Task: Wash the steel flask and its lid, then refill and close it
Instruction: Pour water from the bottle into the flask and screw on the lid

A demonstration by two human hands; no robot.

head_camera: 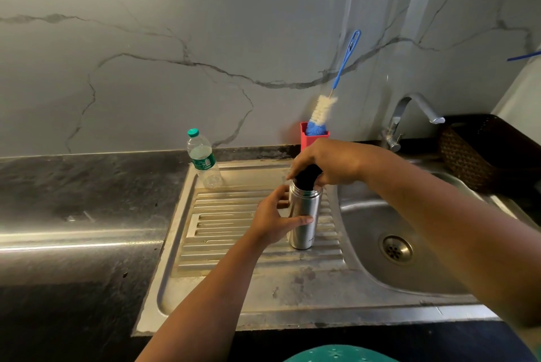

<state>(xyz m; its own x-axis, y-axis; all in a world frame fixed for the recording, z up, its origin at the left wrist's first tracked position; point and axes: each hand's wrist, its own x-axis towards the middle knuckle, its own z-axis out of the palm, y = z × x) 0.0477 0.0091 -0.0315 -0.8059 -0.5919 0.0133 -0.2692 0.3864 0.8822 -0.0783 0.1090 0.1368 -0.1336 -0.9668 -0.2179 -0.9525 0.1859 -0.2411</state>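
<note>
The steel flask (304,216) stands upright on the ribbed draining board (234,244), just left of the sink bowl. My left hand (276,219) grips its body from the left, thumb across the front. My right hand (325,164) comes from above and curls round the black lid (307,175), which sits on the flask's mouth. Whether the lid is screwed tight or loose cannot be told.
A clear plastic water bottle (203,159) with a green cap stands at the board's back left. A red holder (313,137) with a blue bottle brush (330,98) is behind the flask. Tap (415,111), sink bowl (380,221) with drain, and a woven basket (465,156) lie to the right.
</note>
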